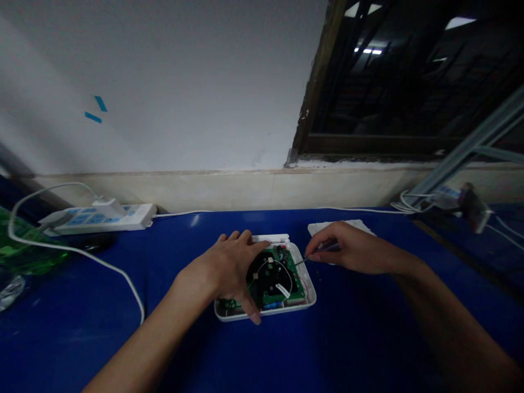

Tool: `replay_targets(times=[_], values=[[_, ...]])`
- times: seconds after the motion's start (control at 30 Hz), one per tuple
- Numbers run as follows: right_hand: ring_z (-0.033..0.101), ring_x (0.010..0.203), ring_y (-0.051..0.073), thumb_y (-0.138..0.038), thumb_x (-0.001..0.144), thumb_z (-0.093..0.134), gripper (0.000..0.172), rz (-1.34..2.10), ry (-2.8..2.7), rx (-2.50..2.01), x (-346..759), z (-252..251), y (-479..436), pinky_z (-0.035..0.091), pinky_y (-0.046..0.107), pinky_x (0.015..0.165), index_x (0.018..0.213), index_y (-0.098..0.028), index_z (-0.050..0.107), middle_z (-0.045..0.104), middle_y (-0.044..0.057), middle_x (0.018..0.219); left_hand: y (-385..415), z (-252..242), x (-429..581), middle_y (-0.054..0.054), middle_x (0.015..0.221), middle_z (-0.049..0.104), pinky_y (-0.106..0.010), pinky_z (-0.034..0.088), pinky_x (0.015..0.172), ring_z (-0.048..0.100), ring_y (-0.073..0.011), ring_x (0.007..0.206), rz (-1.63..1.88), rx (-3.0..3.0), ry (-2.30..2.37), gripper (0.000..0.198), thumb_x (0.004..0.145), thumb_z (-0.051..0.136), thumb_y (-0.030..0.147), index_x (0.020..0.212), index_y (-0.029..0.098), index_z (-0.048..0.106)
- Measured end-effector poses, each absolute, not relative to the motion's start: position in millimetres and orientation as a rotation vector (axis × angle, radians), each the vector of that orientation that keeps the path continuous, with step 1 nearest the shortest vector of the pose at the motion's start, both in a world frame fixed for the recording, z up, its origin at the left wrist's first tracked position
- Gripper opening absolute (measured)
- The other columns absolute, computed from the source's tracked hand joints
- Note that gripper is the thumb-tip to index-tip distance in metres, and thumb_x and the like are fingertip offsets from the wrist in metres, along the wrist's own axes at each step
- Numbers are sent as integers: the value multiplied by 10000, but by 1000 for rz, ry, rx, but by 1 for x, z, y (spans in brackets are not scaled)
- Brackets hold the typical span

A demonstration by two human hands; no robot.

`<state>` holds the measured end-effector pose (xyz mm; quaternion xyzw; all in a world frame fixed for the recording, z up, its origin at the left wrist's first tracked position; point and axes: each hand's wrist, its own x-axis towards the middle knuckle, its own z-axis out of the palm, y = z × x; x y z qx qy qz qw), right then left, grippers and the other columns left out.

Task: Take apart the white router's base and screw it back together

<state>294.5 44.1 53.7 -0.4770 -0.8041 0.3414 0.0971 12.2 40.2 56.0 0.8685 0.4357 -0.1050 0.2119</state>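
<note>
A white plastic housing (313, 297) lies open on the blue tabletop, with a green circuit board (295, 275) and a black round part inside. Across its left side spans my left hand (229, 267), thumb on the near rim and fingers at the far edge, gripping it. My right hand (341, 248) pinches a slim screwdriver (302, 261) by its purplish handle. The shaft points left, its tip at the board's right edge; whether it touches a screw cannot be made out. A thin white wire with a small label (282, 290) loops over the black part.
Behind my right hand lies a white flat piece (362, 225). A power strip (139, 216) with a plugged-in adapter stands at the left, its white cable (123, 273) curving over the table. Green plastic packaging (28, 245) sits far left. A metal frame (462, 147) rises at right.
</note>
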Motion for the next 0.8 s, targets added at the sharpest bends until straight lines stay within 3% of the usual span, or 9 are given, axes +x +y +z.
replay_targets(times=[0.23,0.43,0.8], values=[[721,824,219,-360,845,708,202,947,-2410,-1481,287,58,46,526,300,706,955,-228,814,794,64,929,39,58,14,-134,1464,459,-636,256,1150,377,-473,1377,-322,2399,1226,1254,488,939,488,1579,328,341],[614,523,141,-420,851,696,277,1204,-2394,-1509,285,64,52,438,242,485,941,-184,810,747,42,717,41,55,13,-142,1472,455,-654,261,1135,383,-463,1372,-313,2402,1219,1252,481,937,511,1571,351,341],[650,608,158,-452,813,747,291,1349,-2244,-1524,293,64,54,475,252,541,952,-208,821,750,51,775,42,50,12,-163,1522,428,-664,262,1131,373,-473,1390,-335,2410,1213,1291,463,933,538,1580,336,317]])
